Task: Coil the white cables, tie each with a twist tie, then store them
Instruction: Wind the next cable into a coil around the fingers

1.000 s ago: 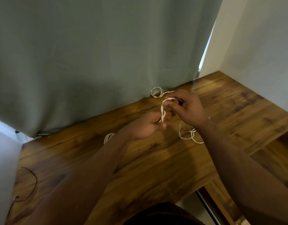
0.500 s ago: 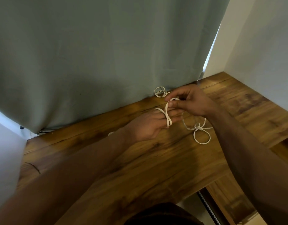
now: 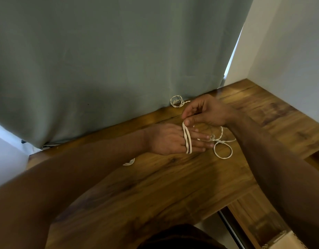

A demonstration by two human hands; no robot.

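On the wooden table (image 3: 173,186), near its far edge where the grey-green curtain (image 3: 110,60) hangs down, the two hands work together on one white cable (image 3: 187,139). The left hand (image 3: 170,139) lies flat with its fingers straight and pointing toward 3 o'clock, and two turns of the cable go around these fingers like a band. The right hand (image 3: 207,112) is above it, at about 1 o'clock from the left hand; its thumb and forefinger are pressed together on the cable just where the turns rise from the left fingers.

The rest of this cable runs on toward 3 o'clock, partly under the right wrist, and ends on the table in a loose round loop (image 3: 223,150) with a small tangle above it.

A second small coil (image 3: 177,101) of white cable lies at 12 o'clock, touching the bottom of the curtain. A third piece of white cable (image 3: 129,162) shows at 8 o'clock from the left hand, mostly hidden behind the left forearm.

At 2 o'clock a white wall (image 3: 289,51) meets the table.
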